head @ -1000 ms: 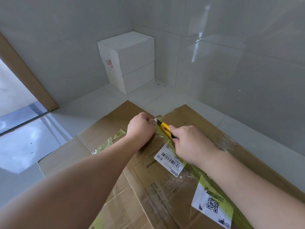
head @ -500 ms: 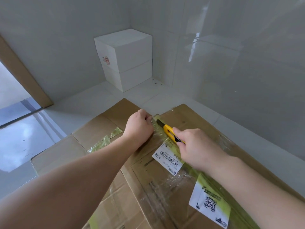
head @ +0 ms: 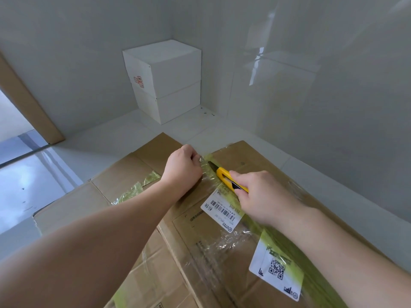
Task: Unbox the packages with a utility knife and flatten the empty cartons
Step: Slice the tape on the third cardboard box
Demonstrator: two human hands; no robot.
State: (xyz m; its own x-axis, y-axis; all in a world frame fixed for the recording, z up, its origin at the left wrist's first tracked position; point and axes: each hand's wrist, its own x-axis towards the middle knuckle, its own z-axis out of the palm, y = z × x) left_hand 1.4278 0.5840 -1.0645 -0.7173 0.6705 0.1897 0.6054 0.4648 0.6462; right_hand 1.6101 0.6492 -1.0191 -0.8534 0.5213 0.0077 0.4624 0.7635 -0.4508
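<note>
My right hand [head: 264, 196] grips the knife [head: 231, 180], blade pointing far-left into the green tape [head: 289, 245] on the carton's [head: 251, 156] seam. My left hand [head: 182, 167], fingers curled, pinches the loose tape at the carton's far edge, just left of the blade. The carton lies on the floor [head: 93, 143] in front of me. Step in hand, as I judge it: slitting the seam tape. The next move calls for steady tape tension and a shallow cut, clear of my left fingers.

Both bare forearms reach forward and converge at the far middle. The left hand [head: 182, 166] is a curled fist, knuckles up, fingertips hidden. Just right of it, the right hand [head: 259, 195] is curled tight, its thumb pointing far-left.
</note>
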